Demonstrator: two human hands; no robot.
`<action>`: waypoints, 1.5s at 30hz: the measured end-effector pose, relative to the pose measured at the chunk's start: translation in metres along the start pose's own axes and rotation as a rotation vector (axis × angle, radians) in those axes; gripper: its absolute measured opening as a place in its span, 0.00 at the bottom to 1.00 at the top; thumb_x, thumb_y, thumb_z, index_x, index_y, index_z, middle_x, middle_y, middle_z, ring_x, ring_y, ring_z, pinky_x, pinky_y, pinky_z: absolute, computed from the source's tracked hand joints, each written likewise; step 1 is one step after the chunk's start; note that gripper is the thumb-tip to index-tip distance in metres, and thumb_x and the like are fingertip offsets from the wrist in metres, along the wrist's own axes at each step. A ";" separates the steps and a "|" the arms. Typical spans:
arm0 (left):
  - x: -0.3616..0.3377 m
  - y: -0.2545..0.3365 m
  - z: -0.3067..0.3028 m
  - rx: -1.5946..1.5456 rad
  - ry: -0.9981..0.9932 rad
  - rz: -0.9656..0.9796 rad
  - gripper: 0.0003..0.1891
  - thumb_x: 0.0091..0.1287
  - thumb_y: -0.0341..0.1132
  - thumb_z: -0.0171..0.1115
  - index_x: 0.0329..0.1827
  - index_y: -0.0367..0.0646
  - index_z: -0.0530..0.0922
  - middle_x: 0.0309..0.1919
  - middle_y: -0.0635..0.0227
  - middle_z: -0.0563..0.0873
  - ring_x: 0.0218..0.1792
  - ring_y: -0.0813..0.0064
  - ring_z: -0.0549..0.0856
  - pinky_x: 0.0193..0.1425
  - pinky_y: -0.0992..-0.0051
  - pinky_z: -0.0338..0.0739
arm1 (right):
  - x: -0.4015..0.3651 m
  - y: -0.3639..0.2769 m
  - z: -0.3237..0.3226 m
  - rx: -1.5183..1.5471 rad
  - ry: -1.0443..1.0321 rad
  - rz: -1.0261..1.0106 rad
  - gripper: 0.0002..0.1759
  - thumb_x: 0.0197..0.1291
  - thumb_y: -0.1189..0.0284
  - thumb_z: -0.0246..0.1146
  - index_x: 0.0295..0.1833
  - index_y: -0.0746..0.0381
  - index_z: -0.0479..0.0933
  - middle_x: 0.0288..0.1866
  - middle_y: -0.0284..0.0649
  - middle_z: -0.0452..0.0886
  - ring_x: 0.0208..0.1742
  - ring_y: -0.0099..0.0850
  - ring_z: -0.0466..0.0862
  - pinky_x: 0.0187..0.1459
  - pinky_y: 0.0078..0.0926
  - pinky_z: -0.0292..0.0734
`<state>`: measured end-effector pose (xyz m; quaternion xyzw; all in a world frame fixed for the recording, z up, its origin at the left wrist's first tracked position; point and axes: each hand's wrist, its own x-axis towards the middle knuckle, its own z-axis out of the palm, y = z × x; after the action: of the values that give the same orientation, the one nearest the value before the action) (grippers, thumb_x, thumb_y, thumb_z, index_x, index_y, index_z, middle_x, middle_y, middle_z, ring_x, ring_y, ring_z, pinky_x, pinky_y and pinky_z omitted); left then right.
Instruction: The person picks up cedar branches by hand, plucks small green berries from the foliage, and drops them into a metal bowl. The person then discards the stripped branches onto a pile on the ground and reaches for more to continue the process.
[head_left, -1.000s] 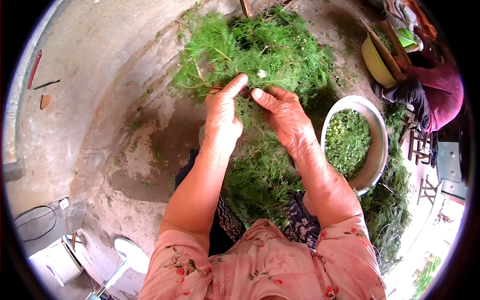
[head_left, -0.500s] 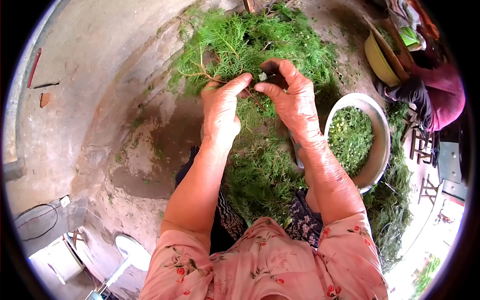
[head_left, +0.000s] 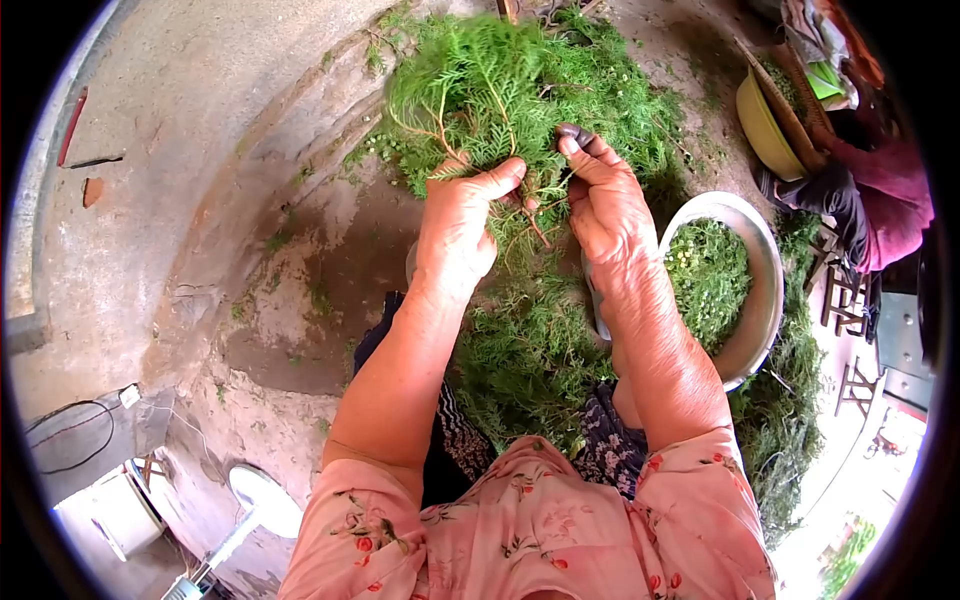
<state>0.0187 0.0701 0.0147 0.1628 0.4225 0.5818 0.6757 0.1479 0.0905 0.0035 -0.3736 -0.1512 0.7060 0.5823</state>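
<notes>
A: Sprig (head_left: 470, 90), where is it?
B: Raised higher than a second ago, over the far pile (head_left: 625, 95). My left hand (head_left: 458, 235) has its grip closed round the stem; my right hand (head_left: 610, 215) pinches a twig, left of the bowl (head_left: 772, 300).

You are wearing pale pink sleeves (head_left: 520, 530) printed with small red flowers and green leaves, over a dark skirt (head_left: 610, 455) with a fine pale pattern. You are holding a bright green conifer sprig (head_left: 480, 90) with brown stems. The silvery metal bowl (head_left: 765, 300) is carrying green cuttings (head_left: 705, 275) flecked pale yellow.
</notes>
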 end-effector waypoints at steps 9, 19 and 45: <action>-0.005 -0.010 0.007 0.018 -0.087 0.075 0.10 0.54 0.20 0.61 0.40 0.35 0.76 0.30 0.63 0.82 0.28 0.73 0.81 0.24 0.74 0.74 | 0.000 -0.004 0.001 -0.029 0.166 -0.116 0.04 0.57 0.81 0.58 0.39 0.65 0.74 0.31 0.34 0.76 0.30 0.24 0.73 0.33 0.20 0.70; -0.003 -0.001 -0.008 -0.060 -0.236 0.025 0.08 0.57 0.24 0.61 0.38 0.36 0.75 0.27 0.61 0.81 0.25 0.70 0.80 0.30 0.72 0.74 | 0.014 -0.026 -0.008 0.265 0.029 0.033 0.10 0.59 0.77 0.54 0.46 0.66 0.65 0.38 0.44 0.70 0.37 0.36 0.74 0.35 0.28 0.73; -0.006 -0.017 0.003 0.077 -0.187 0.209 0.24 0.58 0.37 0.66 0.54 0.34 0.71 0.47 0.66 0.78 0.45 0.77 0.76 0.54 0.75 0.68 | -0.016 0.019 0.015 -1.358 -0.040 -0.904 0.09 0.44 0.80 0.63 0.35 0.63 0.75 0.28 0.43 0.76 0.30 0.40 0.78 0.32 0.31 0.74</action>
<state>0.0319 0.0606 0.0068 0.2854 0.3605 0.6146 0.6410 0.1246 0.0738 0.0065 -0.5353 -0.6926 0.1638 0.4549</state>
